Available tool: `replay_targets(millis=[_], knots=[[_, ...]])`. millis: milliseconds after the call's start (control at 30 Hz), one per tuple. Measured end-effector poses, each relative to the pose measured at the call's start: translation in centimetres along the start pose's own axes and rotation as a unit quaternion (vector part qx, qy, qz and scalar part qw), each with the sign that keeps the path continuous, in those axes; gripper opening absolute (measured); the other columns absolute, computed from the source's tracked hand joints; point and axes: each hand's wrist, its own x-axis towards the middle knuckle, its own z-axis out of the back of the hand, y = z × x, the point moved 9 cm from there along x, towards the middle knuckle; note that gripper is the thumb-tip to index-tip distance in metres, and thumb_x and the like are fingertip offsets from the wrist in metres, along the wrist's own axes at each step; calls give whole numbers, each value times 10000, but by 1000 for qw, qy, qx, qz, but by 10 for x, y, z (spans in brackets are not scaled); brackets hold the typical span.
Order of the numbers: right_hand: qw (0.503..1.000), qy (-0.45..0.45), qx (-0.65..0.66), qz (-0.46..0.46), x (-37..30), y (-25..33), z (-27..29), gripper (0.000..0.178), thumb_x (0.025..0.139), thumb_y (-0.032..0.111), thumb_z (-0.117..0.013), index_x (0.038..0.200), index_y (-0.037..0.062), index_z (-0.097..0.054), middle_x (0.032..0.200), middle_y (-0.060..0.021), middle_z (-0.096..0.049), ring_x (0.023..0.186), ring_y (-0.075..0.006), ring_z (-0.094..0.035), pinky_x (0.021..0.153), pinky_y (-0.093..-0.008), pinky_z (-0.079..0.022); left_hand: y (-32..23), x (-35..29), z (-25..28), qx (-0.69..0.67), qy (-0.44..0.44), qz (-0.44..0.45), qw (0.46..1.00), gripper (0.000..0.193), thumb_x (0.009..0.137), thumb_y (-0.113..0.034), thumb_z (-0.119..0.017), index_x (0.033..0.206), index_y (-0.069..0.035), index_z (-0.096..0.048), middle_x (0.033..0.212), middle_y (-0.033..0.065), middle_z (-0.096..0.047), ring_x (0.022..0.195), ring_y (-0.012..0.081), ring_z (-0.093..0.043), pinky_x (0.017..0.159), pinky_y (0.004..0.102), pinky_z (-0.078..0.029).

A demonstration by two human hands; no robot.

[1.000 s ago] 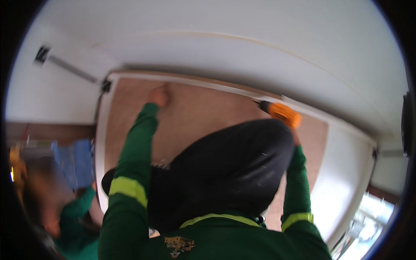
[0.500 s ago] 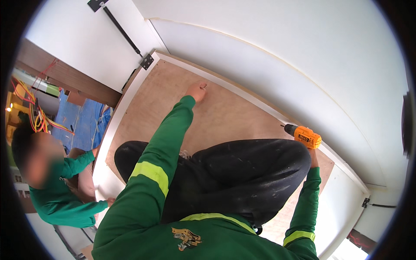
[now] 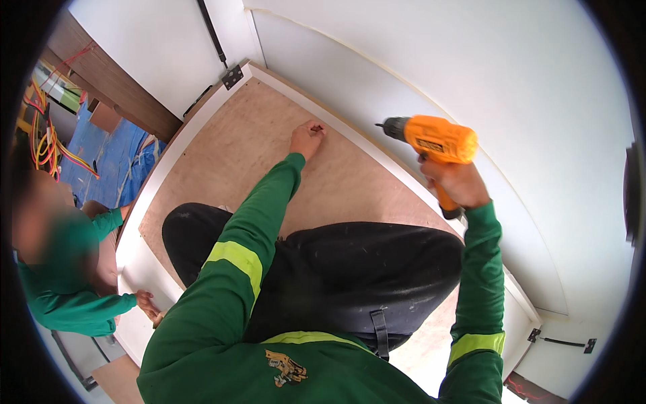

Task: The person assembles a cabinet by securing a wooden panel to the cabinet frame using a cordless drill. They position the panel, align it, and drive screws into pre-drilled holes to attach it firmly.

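My right hand (image 3: 461,182) grips the handle of an orange and black cordless drill (image 3: 437,138). The drill is raised over the far right edge of a brown plywood panel (image 3: 229,145), its bit pointing left. My left hand (image 3: 308,139) is closed close to the panel's far edge, fingertips pinched together. Something small and dark shows at those fingertips, too small to make out. My bent legs in black trousers (image 3: 350,276) rest across the panel.
A white frame (image 3: 377,158) borders the panel, with a white wall behind. Black gas struts (image 3: 212,34) join it at hinged brackets. At left, a co-worker in a green sleeve (image 3: 81,311) has a hand by the frame. Loose coloured wires (image 3: 46,138) hang beyond, near blue floor sheeting (image 3: 108,161).
My right hand has lifted the drill from beside my right knee, up and to the left. The left hand stays near the same place on the panel. The whole view has shifted a little.
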Motion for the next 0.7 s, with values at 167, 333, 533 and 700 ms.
replay_targets(millis=[167,333,533,700], knots=[[998,21,-27,-44,75,-11,-69,281,863,162,-695,1075,-18,-658,839,-59,-673,674,-152,-653,627,-333,-574,-5,4,0,33,-1,-60,998,221,941,-234,-769,1096,-80,-805,1012,108,-765,926,257,-719,860,393,-559],[994,55,-69,-70,109,-28,-104,248,865,167,-681,1042,-3,-649,784,-50,-640,647,-151,-641,635,-333,-570,-12,9,2,110,-9,-73,991,229,957,-276,-739,1072,-94,-819,1039,99,-701,1005,308,-697,897,429,-544],[992,56,-74,-86,126,-36,-120,221,869,164,-687,1017,7,-640,766,-45,-630,637,-148,-634,639,-329,-568,-11,5,7,73,-44,-52,995,223,964,-295,-726,1054,-118,-828,1075,70,-708,1009,306,-699,902,427,-542],[990,64,-90,-90,136,-38,-125,248,867,165,-682,1049,0,-644,784,-52,-642,643,-155,-644,637,-335,-569,-3,5,2,60,-47,-43,996,203,960,-295,-735,1049,-143,-836,1083,48,-715,975,293,-707,875,426,-547]])
